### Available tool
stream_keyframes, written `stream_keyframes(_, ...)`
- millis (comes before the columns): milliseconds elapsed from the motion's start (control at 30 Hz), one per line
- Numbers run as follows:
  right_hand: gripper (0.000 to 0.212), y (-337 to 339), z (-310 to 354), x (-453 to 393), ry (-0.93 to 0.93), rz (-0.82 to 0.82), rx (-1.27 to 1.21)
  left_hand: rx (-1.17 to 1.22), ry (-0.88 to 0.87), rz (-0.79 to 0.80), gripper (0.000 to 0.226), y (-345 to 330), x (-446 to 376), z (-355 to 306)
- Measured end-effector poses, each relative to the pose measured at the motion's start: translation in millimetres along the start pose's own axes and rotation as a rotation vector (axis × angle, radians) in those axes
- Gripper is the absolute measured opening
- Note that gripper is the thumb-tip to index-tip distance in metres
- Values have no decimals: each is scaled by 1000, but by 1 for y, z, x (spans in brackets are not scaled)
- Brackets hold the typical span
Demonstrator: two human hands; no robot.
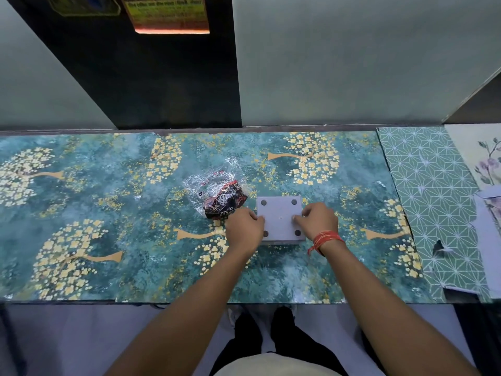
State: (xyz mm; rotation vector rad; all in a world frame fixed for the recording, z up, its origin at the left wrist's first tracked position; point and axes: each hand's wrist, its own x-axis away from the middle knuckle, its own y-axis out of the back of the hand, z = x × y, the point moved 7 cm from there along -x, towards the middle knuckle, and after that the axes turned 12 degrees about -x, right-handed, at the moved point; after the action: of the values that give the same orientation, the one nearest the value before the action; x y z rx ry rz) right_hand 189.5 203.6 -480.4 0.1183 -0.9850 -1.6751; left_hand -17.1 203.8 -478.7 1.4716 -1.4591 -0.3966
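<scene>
A pale grey square box lies on the patterned table, its upturned face showing dark round pads at the corners. My left hand grips its left edge with curled fingers. On its right side, my right hand holds the edge, fingertips bent onto the top face; a red thread is tied around that wrist. A crinkled clear plastic packet with dark red-and-black contents lies just left of the box, touching my left hand's knuckles.
A green geometric-patterned sheet and floral papers cover the table's right end. A wall with a dark panel stands behind the table. The table's front edge runs just above my legs and the floor.
</scene>
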Motion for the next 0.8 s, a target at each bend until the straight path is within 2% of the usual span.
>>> stream_keyframes(67, 30, -1, -1, -7, -35, 16, -28, 53, 67, 101, 23, -4, -12, 6)
stream_keyframes(167, 28, -6, -12, -16, -144, 101, -199, 203, 161, 290, 20, -11, -17, 8)
stream_keyframes(267, 22, -8, -16, -16, -209, 158, -313, 247, 149, 414, 37, -12, -21, -2)
stream_keyframes(333, 24, -9, -13, -16, -228, 186, -333, 238, 133, 476, 32, -12, -24, -12)
stream_keyframes(500, 17, -14, -6, -15, -225, 259, -297, 190, 135, 459, 24, -9, -27, -15)
stream_keyframes(567, 20, -15, -8, -14, -187, 238, -293, 221, 125, 451, 17, -11, -23, -12)
stream_keyframes(700, 24, -15, -13, -9, -161, 208, -362, 182, 105, 391, 16, -16, -23, -7)
stream_keyframes(800, 25, -14, -14, -7, -143, 232, -388, 243, 164, 496, 18, -16, -16, -12)
